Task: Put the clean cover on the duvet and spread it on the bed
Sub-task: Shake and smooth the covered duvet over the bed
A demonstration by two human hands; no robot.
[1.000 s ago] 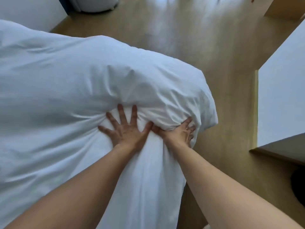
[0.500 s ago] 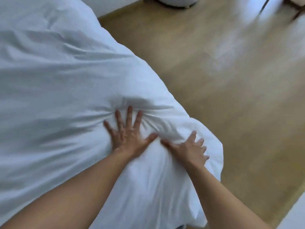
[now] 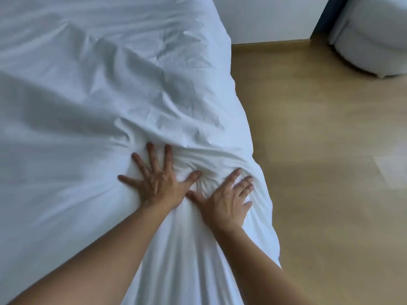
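Spreading seemed in hand: left hand point(image 3: 158, 183) and right hand point(image 3: 224, 203) pressed the duvet point(image 3: 99, 95) flat, fingers point(image 3: 168, 155) splayed, gripping nothing; next, the bunched folds point(image 3: 204, 159) at 12 o'clock wanted smoothing.

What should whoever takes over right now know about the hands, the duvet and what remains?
Left hand: open, fingers spread, pressing flat on the duvet.
Right hand: open, pressing beside it, near the edge by the floor.
Duvet: white, laid out, creased, bunched between the hands.
Done: the cover appears to be on.
To do: smooth the bunch, spread it flat.
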